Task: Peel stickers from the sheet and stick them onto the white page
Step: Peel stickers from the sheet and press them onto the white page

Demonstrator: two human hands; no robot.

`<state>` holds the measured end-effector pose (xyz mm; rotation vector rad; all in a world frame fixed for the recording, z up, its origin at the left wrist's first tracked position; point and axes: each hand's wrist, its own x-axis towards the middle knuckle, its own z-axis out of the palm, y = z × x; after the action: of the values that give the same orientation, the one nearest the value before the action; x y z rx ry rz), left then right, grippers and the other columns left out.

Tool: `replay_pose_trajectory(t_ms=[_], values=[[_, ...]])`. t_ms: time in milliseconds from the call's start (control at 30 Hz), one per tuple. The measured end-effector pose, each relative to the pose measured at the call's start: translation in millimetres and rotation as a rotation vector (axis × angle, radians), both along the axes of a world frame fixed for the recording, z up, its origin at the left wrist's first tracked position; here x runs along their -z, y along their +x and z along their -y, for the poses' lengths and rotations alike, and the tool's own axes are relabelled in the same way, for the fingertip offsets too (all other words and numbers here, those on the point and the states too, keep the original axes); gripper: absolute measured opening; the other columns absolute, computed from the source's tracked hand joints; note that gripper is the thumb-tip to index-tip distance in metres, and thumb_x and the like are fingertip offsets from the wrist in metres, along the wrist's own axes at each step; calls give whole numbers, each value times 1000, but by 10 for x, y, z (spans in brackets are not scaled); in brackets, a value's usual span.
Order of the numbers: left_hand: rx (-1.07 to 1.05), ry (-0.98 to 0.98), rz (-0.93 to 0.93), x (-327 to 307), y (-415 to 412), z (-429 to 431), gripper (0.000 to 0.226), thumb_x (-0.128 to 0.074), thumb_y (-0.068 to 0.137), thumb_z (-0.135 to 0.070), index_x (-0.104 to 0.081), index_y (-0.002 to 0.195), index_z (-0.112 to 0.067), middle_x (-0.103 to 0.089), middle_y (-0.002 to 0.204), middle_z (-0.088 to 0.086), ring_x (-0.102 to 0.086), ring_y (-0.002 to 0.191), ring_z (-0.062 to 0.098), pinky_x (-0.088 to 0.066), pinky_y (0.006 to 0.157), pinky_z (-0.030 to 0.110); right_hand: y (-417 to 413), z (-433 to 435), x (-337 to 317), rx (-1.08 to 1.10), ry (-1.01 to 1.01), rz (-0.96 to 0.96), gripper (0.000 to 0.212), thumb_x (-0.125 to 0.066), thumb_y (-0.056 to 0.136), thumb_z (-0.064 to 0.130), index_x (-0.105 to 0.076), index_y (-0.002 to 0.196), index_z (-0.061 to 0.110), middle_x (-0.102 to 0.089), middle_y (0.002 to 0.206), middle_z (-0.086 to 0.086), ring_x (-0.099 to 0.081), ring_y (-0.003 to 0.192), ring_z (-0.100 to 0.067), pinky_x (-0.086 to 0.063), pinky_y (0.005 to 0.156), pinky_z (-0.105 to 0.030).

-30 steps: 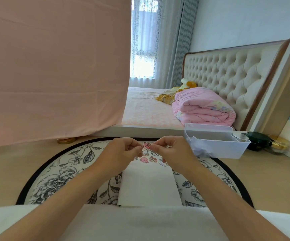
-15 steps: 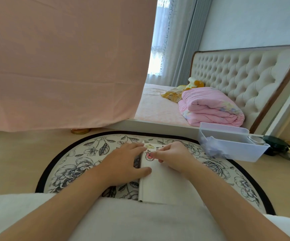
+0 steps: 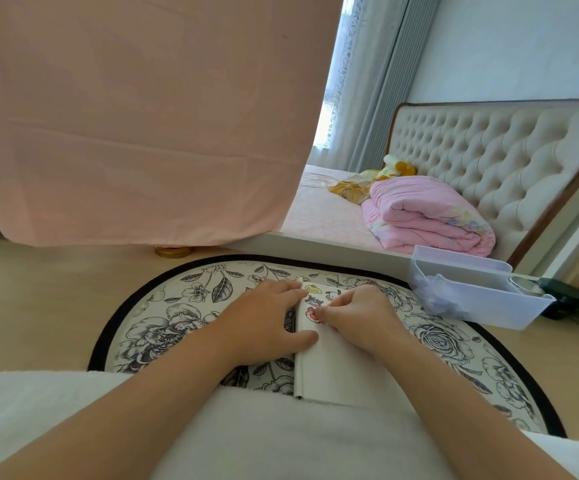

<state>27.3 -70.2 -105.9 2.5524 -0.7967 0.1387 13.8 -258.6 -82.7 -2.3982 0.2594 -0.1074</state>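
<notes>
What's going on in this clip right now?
A person sits over a white page lying on a floral mat. The left hand lies flat along the page's left edge, steadying it. The right hand presses a pink sticker onto the page near its top, just below a few other stickers.

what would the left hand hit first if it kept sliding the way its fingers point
The left hand lies flat with fingers pointing right, across the white page. Going on, it would probably meet the right hand pressing the pink sticker, though depth is unclear.
</notes>
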Motion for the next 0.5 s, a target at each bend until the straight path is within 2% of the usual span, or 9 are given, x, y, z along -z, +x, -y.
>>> replay_pose_trajectory(t_ms=[200, 367, 433, 500], values=[[28, -26, 54, 9, -22, 1, 76, -58, 86, -62, -33, 152, -35, -25, 158, -22, -16, 144, -2, -27, 118, 32, -37, -17, 9, 34, -68, 31, 23, -80, 69, 51, -76, 66, 29, -71, 71, 10, -67, 74, -11, -55, 69, -32], [110, -21, 212, -52, -69, 15, 35, -58, 90, -49, -66, 120, -34, -55, 127, -25, -39, 123, -8, -44, 94, 20, -81, -53, 1, 22, -191, 72, 22, -74, 74, 52, -74, 71, 30, -69, 74, 15, -65, 75, -5, -56, 69, -30], [126, 6, 238, -58, -83, 15, 31, -55, 93, -45, -70, 116, -32, -62, 119, -24, -42, 117, -8, -42, 84, 13, -113, -60, -18, 7, -240, 94, 23, -73, 75, 53, -73, 71, 31, -69, 77, 15, -65, 78, -6, -57, 71, -30], [136, 17, 251, -50, -84, 7, 30, -53, 93, -43, -71, 115, -31, -65, 114, -22, -45, 115, -6, -43, 82, 13, -153, -67, -37, 0, -315, 109, 25, -71, 77, 59, -75, 82, 35, -71, 87, 14, -66, 88, -9, -56, 75, -30]])
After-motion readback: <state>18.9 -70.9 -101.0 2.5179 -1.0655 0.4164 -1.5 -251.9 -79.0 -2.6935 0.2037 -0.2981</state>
